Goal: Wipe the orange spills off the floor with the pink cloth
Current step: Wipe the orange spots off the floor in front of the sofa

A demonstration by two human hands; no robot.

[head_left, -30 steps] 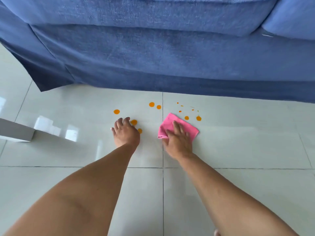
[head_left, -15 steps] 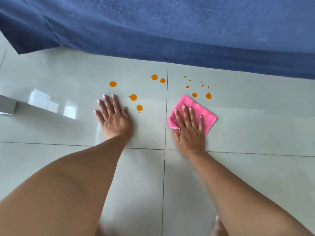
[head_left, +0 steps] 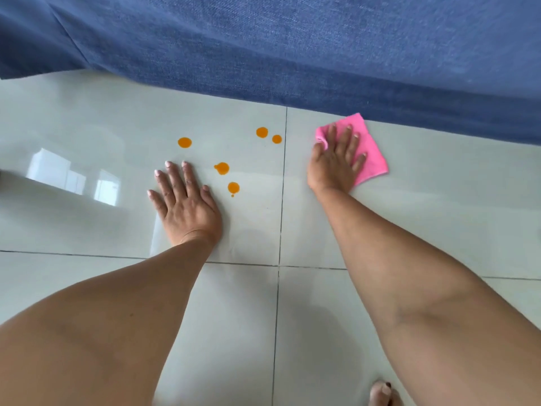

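One blue sofa (head_left: pixel 292 48) fills top of view, its base meeting glossy tiled floor (head_left: pixel 439 224). Left hand (head_left: pixel 187 203) flat on floor, fingers spread, holding nothing. Right hand (head_left: pixel 336 162) flat, fingers extended, pressing pink cloth (head_left: pixel 370 153) to floor, far corner touching sofa base. Five orange spills (head_left: pixel 221 168) on tile left of grout line, between hands. Toes (head_left: pixel 383 392) at bottom edge.
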